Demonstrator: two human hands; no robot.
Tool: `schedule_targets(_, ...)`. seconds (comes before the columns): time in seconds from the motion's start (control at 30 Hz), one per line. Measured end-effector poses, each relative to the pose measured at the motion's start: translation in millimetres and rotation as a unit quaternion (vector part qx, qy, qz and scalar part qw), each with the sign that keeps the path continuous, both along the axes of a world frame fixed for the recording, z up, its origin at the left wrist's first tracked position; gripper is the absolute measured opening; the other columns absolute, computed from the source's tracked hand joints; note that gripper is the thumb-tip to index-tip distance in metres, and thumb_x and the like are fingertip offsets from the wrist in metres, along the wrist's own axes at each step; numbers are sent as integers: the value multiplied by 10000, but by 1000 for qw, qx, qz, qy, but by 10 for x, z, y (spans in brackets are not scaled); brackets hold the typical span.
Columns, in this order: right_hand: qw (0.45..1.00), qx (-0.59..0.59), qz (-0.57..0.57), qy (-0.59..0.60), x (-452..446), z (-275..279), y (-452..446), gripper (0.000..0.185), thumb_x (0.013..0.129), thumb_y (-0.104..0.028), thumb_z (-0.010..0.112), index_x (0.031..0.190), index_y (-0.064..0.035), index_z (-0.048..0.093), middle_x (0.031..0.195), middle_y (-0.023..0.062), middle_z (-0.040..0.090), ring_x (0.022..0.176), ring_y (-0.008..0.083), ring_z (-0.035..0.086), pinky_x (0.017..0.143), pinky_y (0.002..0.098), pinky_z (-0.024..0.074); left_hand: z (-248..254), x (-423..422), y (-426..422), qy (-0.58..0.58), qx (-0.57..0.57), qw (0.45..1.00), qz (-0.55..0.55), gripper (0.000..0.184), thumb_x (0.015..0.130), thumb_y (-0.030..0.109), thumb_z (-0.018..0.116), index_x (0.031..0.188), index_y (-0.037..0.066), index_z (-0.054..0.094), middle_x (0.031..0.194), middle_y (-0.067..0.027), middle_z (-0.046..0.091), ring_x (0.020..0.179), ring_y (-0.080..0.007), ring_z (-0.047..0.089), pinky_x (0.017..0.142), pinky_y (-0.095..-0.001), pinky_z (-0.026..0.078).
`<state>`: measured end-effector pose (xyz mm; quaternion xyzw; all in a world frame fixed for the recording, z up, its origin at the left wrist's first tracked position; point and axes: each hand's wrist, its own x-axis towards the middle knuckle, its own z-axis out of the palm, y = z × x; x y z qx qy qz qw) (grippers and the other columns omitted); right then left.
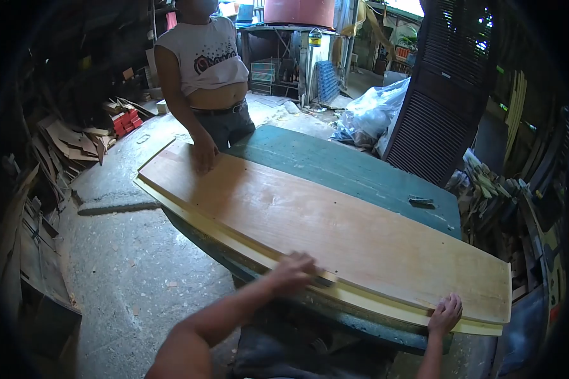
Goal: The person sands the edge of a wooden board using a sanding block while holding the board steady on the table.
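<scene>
A long, pale wooden panel [360, 237] with curved long edges lies across a green table [335, 164]. Along its near edge runs a yellowish strip [234, 237]. My left hand [293, 273], blurred by motion, is closed at this edge near the middle. A small dark piece [324, 280] sticks out beside its fingers; what it is cannot be made out. Near the panel's right end, my right hand [446, 312] rests on the near edge, fingers laid over the top surface.
Across the table a co-worker [212, 69] stands with one hand [204, 156] on the panel's far left end. A small dark object [422, 202] lies on the green table. Behind are a louvred door [446, 95], plastic bags [373, 110] and wood scraps [66, 139].
</scene>
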<state>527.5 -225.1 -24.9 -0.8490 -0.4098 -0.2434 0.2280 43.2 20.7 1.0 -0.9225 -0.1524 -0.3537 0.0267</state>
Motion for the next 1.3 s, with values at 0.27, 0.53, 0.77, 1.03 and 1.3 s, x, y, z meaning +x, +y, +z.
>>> schedule_targets(0.27, 1000, -3, -31, 0, -118, 55, 81, 411, 957, -217, 594, 1310, -5, 588, 1376, 196, 578, 1312, 412, 514, 1153, 530, 371, -121, -1089, 611, 114, 34, 992, 37, 592, 728, 325, 788, 1288, 146, 725, 1049, -42, 613, 993, -254, 607, 850, -427, 518)
schedule_targets(0.53, 1000, -8, -21, 12, -19, -39, 38, 391, 996, -245, 585, 1307, -8, 601, 1389, 200, 580, 1320, 410, 514, 1154, 524, 373, 102, -111, -21, 84, 22, 996, 30, 567, 704, 305, 806, 1237, 116, 764, 1080, -51, 620, 1049, -245, 598, 887, -401, 507)
schedule_targets(0.77, 1000, 0, -22, -5, -7, -42, 38, 388, 989, -227, 580, 1316, -20, 593, 1394, 190, 579, 1326, 405, 512, 1156, 520, 374, 34, -1304, 682, 85, 30, 995, 41, 595, 759, 278, 814, 1334, 182, 697, 1052, -82, 628, 981, -293, 633, 837, -462, 541)
schedule_targets(1.03, 999, -6, -41, -1, -32, 3, 76, 388, 975, -216, 591, 1311, -21, 595, 1395, 194, 576, 1331, 405, 509, 1160, 519, 373, -26, 285, -102, 63, 6, 998, -18, 569, 796, 299, 735, 1324, 91, 696, 1068, -83, 614, 1005, -257, 603, 841, -413, 523)
schedule_targets(1.3, 1000, -18, -13, 16, 60, -43, -7, 411, 1009, -260, 564, 1334, -10, 593, 1404, 204, 576, 1335, 406, 508, 1157, 518, 368, -176, 828, -412, 38, -34, 999, 10, 562, 792, 212, 683, 1346, 124, 665, 1172, -114, 608, 1088, -293, 610, 879, -456, 517)
